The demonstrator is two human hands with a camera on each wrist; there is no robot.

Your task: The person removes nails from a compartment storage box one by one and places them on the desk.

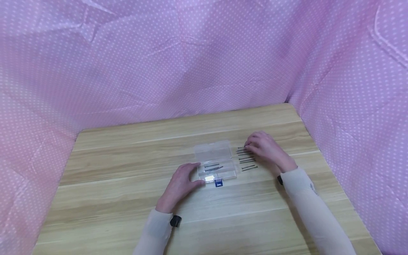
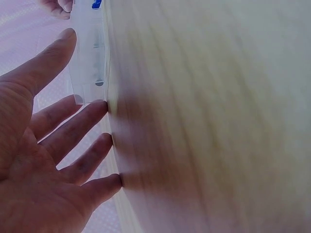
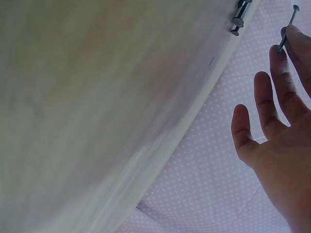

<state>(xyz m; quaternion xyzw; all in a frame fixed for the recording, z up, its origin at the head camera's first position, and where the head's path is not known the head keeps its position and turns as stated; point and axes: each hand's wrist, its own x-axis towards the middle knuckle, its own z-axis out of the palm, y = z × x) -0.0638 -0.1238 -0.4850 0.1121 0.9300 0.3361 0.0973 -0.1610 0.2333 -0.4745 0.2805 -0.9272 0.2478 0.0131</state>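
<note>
Both arms wear close-fitting long sleeves in a pale cream fabric, extending to the wrists. The left sleeve [image 1: 153, 233] ends just short of the left hand [image 1: 181, 184]; a small black device [image 1: 175, 220] sits at its cuff. The right sleeve [image 1: 313, 212] shows light creasing near the cuff, where a second black device [image 1: 279, 180] sits beside the right hand [image 1: 267, 148]. Both hands are bare.

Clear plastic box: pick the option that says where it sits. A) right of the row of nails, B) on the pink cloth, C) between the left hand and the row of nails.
C: the clear plastic box lies open on the table, left hand at its left edge, the row of nails to its right.
</note>
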